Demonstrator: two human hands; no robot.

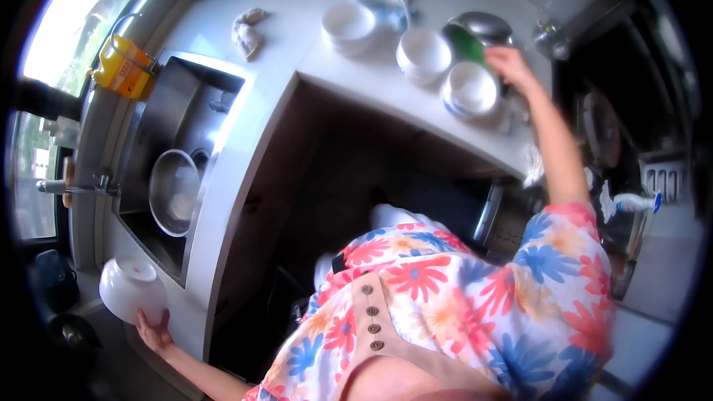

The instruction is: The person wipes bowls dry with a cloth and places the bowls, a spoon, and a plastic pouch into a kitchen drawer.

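Head view: overturned white bowl grasped near rim by left hand's fingers, beside sink; green item touched by right hand near white bowls, finger closure unclear, blurred.

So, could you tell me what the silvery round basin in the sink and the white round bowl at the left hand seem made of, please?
The silvery round basin looks like smooth stainless steel, given its grey sheen; the white round bowl, glossy with highlights, is probably glazed ceramic, possibly plastic.
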